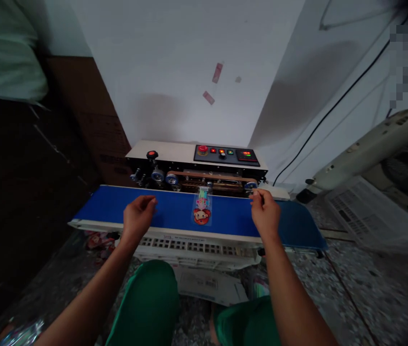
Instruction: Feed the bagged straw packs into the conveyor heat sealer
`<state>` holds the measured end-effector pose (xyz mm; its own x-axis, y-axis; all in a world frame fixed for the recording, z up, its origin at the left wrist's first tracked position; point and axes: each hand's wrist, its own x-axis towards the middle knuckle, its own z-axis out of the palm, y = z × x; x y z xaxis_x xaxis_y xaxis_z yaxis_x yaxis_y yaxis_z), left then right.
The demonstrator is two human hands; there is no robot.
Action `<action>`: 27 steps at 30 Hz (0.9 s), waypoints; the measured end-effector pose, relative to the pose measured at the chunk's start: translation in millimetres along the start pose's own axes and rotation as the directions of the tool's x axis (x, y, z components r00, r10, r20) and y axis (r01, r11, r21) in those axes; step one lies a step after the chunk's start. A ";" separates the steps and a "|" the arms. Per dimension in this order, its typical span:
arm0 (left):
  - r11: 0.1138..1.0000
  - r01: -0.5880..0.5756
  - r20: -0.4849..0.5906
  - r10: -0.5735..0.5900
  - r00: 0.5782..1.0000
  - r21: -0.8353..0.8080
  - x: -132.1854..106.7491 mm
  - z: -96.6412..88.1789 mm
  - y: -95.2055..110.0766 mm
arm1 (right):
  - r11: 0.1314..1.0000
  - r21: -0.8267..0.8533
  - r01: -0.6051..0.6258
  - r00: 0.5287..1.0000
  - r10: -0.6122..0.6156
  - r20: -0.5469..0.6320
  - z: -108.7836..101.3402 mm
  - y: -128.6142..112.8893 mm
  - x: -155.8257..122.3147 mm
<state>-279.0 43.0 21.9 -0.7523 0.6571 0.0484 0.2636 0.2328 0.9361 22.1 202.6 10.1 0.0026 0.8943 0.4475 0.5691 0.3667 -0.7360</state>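
Observation:
A clear plastic packet [202, 211] with a red-haired cartoon face and colourful lettering lies on a blue conveyor belt [175, 211]. Its upper end reaches the rollers of a band sealing machine [167, 149]. Left of the packet, my left hand [139, 216] hovers over the belt, fingers curled and thumb against them, with nothing visible in the grip. On the other side, my right hand [265, 214] is by the roller at the machine's right end. Its thumb and fingertips are pinched together, and nothing shows between them. Neither hand touches the packet.
The control panel [225, 154] has a red stop button and a lit display. Under the belt stands a white plastic crate [196, 254]. Several printed packets [97, 242] lie at lower left. A fan [380, 144] and a black cable [333, 105] are to the right.

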 end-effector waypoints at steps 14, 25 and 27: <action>0.630 -0.032 -0.011 0.065 0.998 0.776 43.7 -32.2 -16.4 | 1.000 -0.031 0.001 0.997 0.002 0.074 14.8 1.0 -5.4; 0.822 0.099 -0.207 0.023 0.978 0.561 68.9 -98.0 -29.1 | 1.000 0.005 -0.001 0.994 0.000 0.108 19.4 -10.7 -9.3; 0.907 0.032 -0.199 0.057 0.978 0.420 49.8 -99.2 -24.9 | 0.996 0.086 -0.013 0.990 0.001 0.138 22.1 -25.7 -15.1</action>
<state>-383.0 -1.1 35.5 -0.8409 0.5138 0.1699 0.4683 0.5335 0.7043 -10.7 185.4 11.0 -0.1107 0.9215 0.3722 0.4964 0.3757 -0.7826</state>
